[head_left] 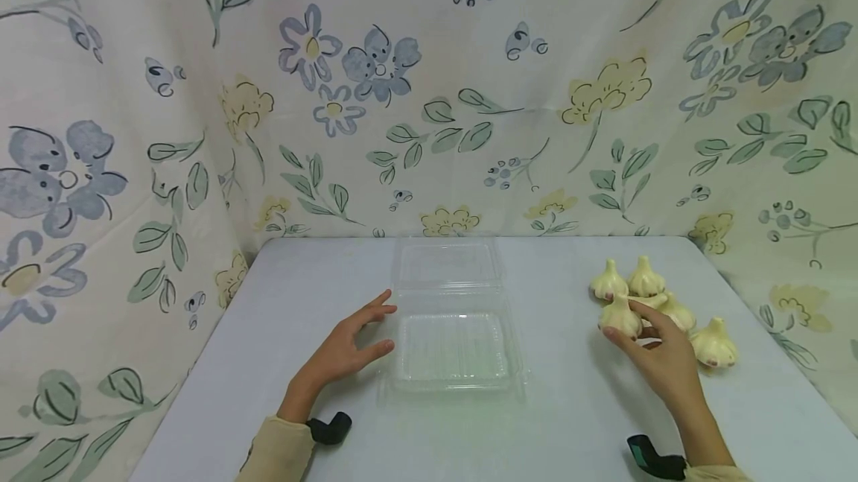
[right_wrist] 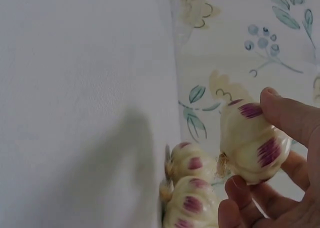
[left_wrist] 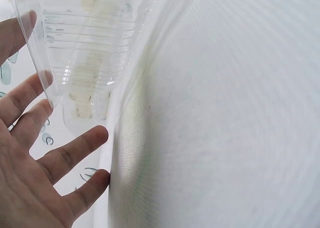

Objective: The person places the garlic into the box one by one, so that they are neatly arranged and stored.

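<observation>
Wrist views show left hand [left_wrist: 31, 170] spread, right hand [right_wrist: 297, 205] gripping a cream, purple-streaked garlic bulb [right_wrist: 254, 140].

Held garlic bulb [head_left: 620, 318]: cream with purple patches, neck up and root tuft down; I have it in my right hand [head_left: 660, 355], clear of the tabletop [head_left: 556, 422].
Back pair: I see the left bulb [head_left: 608, 282] and right bulb [head_left: 646, 278] upright, side by side.
Leaning bulb [head_left: 678, 314]: tilted, its neck pointing left.
Outer bulb [head_left: 716, 346]: upright, furthest right.
Clear container [head_left: 452, 352]: see-through ribbed plastic, opened out on the tabletop, lid [head_left: 445, 266] at the far side.
</observation>
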`<state>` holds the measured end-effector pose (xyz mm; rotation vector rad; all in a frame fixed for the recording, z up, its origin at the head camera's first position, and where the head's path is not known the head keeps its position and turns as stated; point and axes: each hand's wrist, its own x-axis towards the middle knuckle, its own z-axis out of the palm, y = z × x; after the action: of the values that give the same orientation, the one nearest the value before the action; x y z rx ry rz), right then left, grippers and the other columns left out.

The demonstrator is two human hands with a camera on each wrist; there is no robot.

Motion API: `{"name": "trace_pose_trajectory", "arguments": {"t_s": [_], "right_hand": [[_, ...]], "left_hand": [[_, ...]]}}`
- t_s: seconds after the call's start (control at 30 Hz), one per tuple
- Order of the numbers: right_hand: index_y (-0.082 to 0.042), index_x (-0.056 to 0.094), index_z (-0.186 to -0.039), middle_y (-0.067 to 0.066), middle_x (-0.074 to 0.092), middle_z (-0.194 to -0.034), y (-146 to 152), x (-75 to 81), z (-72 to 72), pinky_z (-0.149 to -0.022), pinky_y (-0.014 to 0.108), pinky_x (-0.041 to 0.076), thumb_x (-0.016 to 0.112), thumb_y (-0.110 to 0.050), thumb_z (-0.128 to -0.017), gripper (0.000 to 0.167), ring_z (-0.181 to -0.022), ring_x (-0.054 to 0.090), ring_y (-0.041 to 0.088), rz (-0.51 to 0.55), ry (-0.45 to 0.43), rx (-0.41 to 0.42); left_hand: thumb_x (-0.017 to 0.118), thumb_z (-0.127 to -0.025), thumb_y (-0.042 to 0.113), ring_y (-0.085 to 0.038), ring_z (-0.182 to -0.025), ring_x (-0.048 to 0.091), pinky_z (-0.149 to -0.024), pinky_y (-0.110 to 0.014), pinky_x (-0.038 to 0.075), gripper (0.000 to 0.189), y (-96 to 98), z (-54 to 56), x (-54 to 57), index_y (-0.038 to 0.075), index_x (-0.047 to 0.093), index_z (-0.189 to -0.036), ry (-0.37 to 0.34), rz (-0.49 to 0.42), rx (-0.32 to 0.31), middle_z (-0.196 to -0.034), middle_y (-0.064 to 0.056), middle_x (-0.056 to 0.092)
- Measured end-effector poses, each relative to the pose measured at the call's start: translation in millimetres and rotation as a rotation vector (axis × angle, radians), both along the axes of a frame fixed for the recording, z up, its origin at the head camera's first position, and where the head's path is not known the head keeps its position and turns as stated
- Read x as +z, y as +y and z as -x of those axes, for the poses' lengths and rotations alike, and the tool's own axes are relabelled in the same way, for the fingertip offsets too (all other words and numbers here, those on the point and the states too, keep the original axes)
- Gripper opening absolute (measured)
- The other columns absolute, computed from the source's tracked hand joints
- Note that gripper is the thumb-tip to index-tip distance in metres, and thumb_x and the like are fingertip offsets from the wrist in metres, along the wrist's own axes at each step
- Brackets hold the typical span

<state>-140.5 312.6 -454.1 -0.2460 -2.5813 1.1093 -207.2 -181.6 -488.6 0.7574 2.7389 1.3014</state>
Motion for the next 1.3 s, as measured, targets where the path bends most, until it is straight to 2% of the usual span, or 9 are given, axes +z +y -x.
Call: {"name": "trace_pose_trajectory", "arguments": {"t_s": [0.4, 0.6, 0.7, 0.87, 1.03, 1.3], "right_hand": [[-0.011, 0.057, -0.145, 0.016, 0.063, -0.134, -36.8, 9.8, 12.9, -0.069, 0.019, 0.046, 0.081, -0.036, -0.089, 0.066, -0.086, 0.053, -0.001, 0.012, 0.016, 0.108], [-0.009, 0.059, -0.142, 0.019, 0.058, -0.142, -54.5, 8.3, 17.2, -0.071, 0.017, 0.045, 0.083, -0.030, -0.087, 0.063, -0.089, 0.052, -0.006, 0.034, 0.056, 0.165], [-0.009, 0.061, -0.140, 0.019, 0.062, -0.137, -62.8, 8.1, 19.7, -0.072, 0.018, 0.046, 0.084, -0.028, -0.086, 0.062, -0.089, 0.053, -0.003, 0.045, 0.074, 0.188], [-0.009, 0.063, -0.138, 0.015, 0.068, -0.125, -74.7, 8.0, 21.6, -0.072, 0.019, 0.047, 0.085, -0.025, -0.085, 0.059, -0.088, 0.054, 0.000, 0.048, 0.098, 0.209], [-0.012, 0.062, -0.139, 0.012, 0.067, -0.124, -85.0, 9.8, 21.1, -0.074, 0.019, 0.047, 0.084, -0.027, -0.086, 0.060, -0.089, 0.054, 0.001, 0.065, 0.070, 0.216], [-0.011, 0.063, -0.137, 0.009, 0.068, -0.125, -99.4, 8.2, 22.2, -0.075, 0.022, 0.048, 0.085, -0.024, -0.085, 0.058, -0.091, 0.055, -0.001, 0.085, 0.103, 0.239]], "left_hand": [[0.075, -0.093, 0.032, -0.028, -0.138, 0.054, -0.117, -0.066, 0.033, 0.059, 0.4, 0.3, -0.4, 0.019, 0.055, -0.147, -0.021, -0.002, 0.004, -0.168, 0.010, 0.030], [0.075, -0.093, 0.034, -0.027, -0.138, 0.054, -0.117, -0.066, 0.033, 0.058, 0.0, 0.1, 0.0, 0.024, 0.055, -0.146, -0.015, 0.003, 0.003, -0.167, 0.011, 0.030], [0.075, -0.093, 0.033, -0.028, -0.138, 0.054, -0.116, -0.066, 0.033, 0.058, -0.2, 0.2, -0.5, 0.024, 0.055, -0.146, -0.014, -0.002, 0.002, -0.167, 0.011, 0.030], [0.075, -0.093, 0.033, -0.029, -0.139, 0.054, -0.116, -0.067, 0.033, 0.058, -0.6, 0.7, -1.6, 0.022, 0.055, -0.146, -0.017, -0.005, 0.001, -0.167, 0.010, 0.031], [0.075, -0.092, 0.032, -0.029, -0.138, 0.055, -0.116, -0.067, 0.033, 0.058, -0.1, 0.8, -1.6, 0.023, 0.055, -0.146, -0.014, -0.002, 0.000, -0.167, 0.009, 0.031], [0.075, -0.093, 0.031, -0.030, -0.137, 0.055, -0.116, -0.067, 0.033, 0.060, -0.6, 0.6, -1.4, 0.017, 0.055, -0.147, -0.010, -0.003, -0.005, -0.167, 0.008, 0.031]]}}
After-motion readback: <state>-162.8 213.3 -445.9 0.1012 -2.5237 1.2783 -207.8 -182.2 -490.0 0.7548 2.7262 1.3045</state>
